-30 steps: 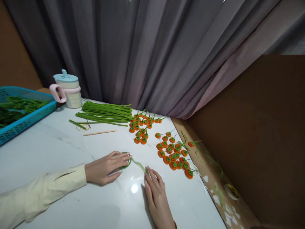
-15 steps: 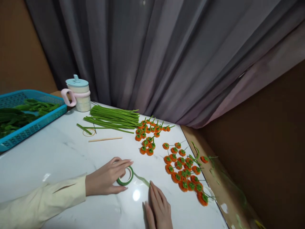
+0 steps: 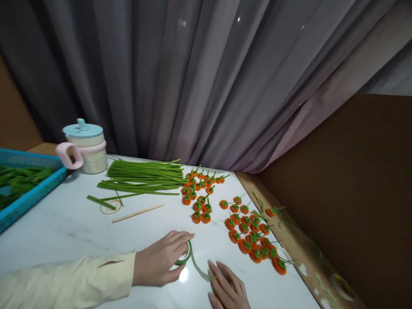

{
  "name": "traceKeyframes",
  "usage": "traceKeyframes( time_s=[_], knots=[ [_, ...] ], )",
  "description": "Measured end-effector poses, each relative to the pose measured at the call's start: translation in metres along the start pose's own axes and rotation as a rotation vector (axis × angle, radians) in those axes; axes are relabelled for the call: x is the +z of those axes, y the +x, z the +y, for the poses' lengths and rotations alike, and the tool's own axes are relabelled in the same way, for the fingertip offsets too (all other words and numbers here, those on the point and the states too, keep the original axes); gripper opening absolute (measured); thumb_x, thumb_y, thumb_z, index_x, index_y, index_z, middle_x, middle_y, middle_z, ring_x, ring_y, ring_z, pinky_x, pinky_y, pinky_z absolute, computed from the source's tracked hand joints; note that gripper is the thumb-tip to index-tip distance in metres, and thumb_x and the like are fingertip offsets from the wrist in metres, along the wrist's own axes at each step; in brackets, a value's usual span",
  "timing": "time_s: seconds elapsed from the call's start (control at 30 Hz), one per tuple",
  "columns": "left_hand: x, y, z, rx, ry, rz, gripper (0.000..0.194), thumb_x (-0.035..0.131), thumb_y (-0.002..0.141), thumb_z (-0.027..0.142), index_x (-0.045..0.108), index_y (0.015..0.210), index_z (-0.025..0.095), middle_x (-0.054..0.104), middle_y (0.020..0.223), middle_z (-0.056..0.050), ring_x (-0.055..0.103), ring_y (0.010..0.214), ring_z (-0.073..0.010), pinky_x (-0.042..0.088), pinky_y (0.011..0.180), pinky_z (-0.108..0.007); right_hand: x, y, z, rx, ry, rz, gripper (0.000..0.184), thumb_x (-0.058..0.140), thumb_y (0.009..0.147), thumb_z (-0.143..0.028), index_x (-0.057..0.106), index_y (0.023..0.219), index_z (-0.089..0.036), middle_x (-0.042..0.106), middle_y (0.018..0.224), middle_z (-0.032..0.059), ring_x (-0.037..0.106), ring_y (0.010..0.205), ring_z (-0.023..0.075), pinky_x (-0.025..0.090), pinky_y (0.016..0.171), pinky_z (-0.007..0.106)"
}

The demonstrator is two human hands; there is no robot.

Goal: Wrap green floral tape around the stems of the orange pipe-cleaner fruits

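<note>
Tape roll is lying on white marbled surface. Left hand is straddling it, fingers close together, thumb apart. Tape strip is trailing right toward right hand, whose fingers are slightly spread by its end; can't tell if they're pinching. Green stems, wooden stick and lidded mug are sitting beyond-left of roll; orange pieces are spreading right and beyond. Grey curtain is hanging behind everything, brown wall standing far right. Round yellow-centred item, right of roll, is showing too blurred to read.
</note>
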State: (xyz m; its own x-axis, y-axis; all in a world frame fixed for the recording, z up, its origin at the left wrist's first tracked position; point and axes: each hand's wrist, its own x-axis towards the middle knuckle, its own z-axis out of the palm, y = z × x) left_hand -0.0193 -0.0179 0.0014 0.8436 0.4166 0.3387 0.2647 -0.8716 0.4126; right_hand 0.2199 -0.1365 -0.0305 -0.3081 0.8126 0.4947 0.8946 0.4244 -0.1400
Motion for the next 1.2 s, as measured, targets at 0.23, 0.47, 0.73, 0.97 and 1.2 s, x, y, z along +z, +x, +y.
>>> traceKeyframes(
  time_s=[0.23,0.47,0.73,0.97,1.2],
  knots=[
    [-0.001,-0.003,-0.010,-0.067,-0.117,-0.015,0.023,0.048,0.075,0.012,0.043,0.097,0.015,0.038,0.138,-0.021,0.030,0.132,-0.0299,0.037,0.105,-0.046,-0.018,0.010,0.000,0.016,0.057,-0.153,0.042,0.050,0.088,-0.018,0.048,0.131,-0.021,0.058,0.125,0.0064,0.056,0.112,0.0221,0.052,0.088,0.030],
    [-0.001,0.001,-0.011,-0.123,-0.083,-0.008,0.028,0.039,0.071,0.000,0.049,0.093,0.015,0.031,0.144,-0.014,0.013,0.138,-0.0296,0.024,0.111,-0.051,-0.043,0.042,-0.003,-0.277,0.033,-0.306,0.045,0.028,0.090,-0.004,0.045,0.131,-0.015,0.052,0.131,0.0094,0.055,0.109,0.0197,0.049,0.081,0.032],
    [0.001,0.010,-0.025,-0.302,-0.364,0.100,0.047,0.035,0.069,-0.002,0.055,0.106,0.019,0.041,0.139,-0.007,0.039,0.128,-0.0216,0.032,0.108,-0.039,-0.025,0.104,0.012,-0.823,-0.083,-0.286,0.031,0.040,0.095,-0.025,0.049,0.125,-0.025,0.046,0.137,0.0019,0.048,0.112,0.0197,0.041,0.079,0.032],
    [0.012,0.054,-0.049,-0.389,-0.634,0.244,0.051,0.045,0.068,0.005,0.046,0.118,0.018,0.051,0.126,-0.009,0.048,0.118,-0.0195,0.035,0.105,-0.037,-0.001,0.135,-0.006,-0.985,0.073,-0.393,0.016,0.050,0.090,-0.029,0.062,0.092,-0.018,0.068,0.092,0.0009,0.054,0.081,0.0133,0.035,0.066,0.028],
    [0.026,0.086,-0.053,-0.387,-0.460,0.231,0.027,0.066,0.069,0.021,0.066,0.096,0.018,0.048,0.118,-0.011,0.045,0.112,-0.0275,0.033,0.102,-0.043,0.024,0.146,-0.011,-0.832,0.219,-0.559,0.009,0.063,0.081,-0.026,0.066,0.085,-0.019,0.067,0.072,-0.0032,0.056,0.068,0.0116,0.036,0.065,0.024]
  ],
)
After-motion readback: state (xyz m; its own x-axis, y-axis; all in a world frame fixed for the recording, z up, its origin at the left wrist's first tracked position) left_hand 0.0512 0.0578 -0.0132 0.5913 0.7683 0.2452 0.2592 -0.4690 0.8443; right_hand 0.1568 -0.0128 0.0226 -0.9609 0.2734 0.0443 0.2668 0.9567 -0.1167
